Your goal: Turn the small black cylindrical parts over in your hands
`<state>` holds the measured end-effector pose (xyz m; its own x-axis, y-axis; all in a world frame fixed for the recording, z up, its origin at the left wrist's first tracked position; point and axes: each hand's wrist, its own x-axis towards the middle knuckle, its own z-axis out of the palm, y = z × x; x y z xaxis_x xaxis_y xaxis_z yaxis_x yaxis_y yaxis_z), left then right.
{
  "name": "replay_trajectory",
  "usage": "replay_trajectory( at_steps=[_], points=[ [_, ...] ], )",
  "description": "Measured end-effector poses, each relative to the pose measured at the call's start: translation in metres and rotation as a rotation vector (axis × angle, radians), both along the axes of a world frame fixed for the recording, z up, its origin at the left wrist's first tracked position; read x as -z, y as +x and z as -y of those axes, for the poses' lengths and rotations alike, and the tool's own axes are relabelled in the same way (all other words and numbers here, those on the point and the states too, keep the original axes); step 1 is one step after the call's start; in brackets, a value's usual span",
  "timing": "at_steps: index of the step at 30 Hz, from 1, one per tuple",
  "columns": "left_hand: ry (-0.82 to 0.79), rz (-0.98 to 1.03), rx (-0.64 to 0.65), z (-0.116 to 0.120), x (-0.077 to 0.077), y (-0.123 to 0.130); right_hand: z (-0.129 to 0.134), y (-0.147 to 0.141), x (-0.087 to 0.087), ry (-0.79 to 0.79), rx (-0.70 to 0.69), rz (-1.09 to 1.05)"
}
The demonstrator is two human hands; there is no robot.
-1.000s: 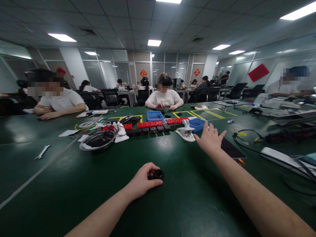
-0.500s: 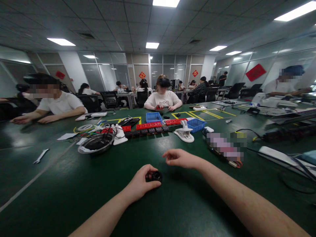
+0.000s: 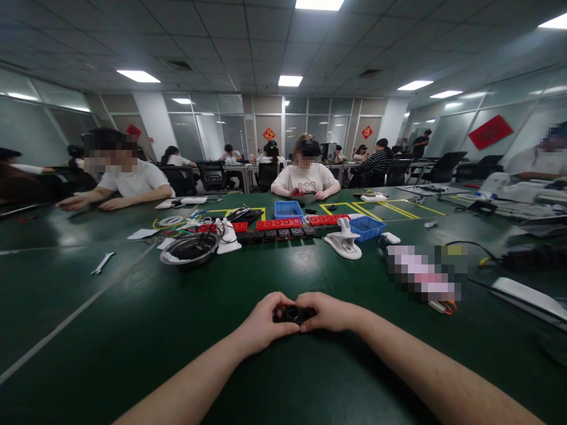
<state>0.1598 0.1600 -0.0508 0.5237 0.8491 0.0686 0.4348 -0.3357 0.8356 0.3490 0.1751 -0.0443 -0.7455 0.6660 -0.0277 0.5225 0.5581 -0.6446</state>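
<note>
Between my hands, low over the green table (image 3: pixel 221 289), is a small black part (image 3: pixel 292 313) with a round ring-like opening facing up toward me. Its exact kind does not show. My left hand (image 3: pixel 261 326) is closed around the left side, with the thumb along the near edge. On the other side, my right hand (image 3: pixel 330 313) is closed on it with bent fingers. The fingertips of both hands nearly meet, and they cover much of the part.
Ahead lie red-and-black power strips (image 3: pixel 279 224), blue trays (image 3: pixel 365 228), a white clamp stand (image 3: pixel 344 242) and a metal bowl (image 3: pixel 190 251) with black items. A wrench (image 3: pixel 103 263) lies at left. A partly blurred device (image 3: pixel 420 274) is at right. A person (image 3: pixel 305 174) sits opposite.
My right hand has come down and left from above the table and closed on the black part. My left hand keeps its hold. The view has turned slightly left.
</note>
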Motion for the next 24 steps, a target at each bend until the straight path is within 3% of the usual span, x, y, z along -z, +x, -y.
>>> replay_trajectory(
  at_steps=[5, 10, 14, 17, 21, 24],
  points=[
    [0.023, 0.026, -0.108, 0.006, 0.004, 0.007, 0.002, -0.005, 0.007, 0.011, 0.145, 0.061],
    [0.121, -0.008, -0.326, 0.013, 0.010, 0.016, 0.015, -0.024, 0.009, 0.258, 0.389, 0.228],
    [0.191, -0.029, -0.379, 0.012, 0.011, 0.017, 0.025, -0.036, 0.009, 0.389, 0.534, 0.321],
    [0.174, -0.013, -0.303, 0.009, 0.009, 0.012, 0.023, -0.034, 0.009, 0.395, 0.475, 0.239],
    [0.107, 0.010, -0.131, 0.004, 0.005, 0.005, 0.013, -0.018, 0.004, 0.253, 0.196, 0.063],
    [0.093, 0.020, -0.075, 0.002, 0.004, 0.001, 0.006, -0.010, 0.001, 0.144, 0.087, 0.030]
  ],
)
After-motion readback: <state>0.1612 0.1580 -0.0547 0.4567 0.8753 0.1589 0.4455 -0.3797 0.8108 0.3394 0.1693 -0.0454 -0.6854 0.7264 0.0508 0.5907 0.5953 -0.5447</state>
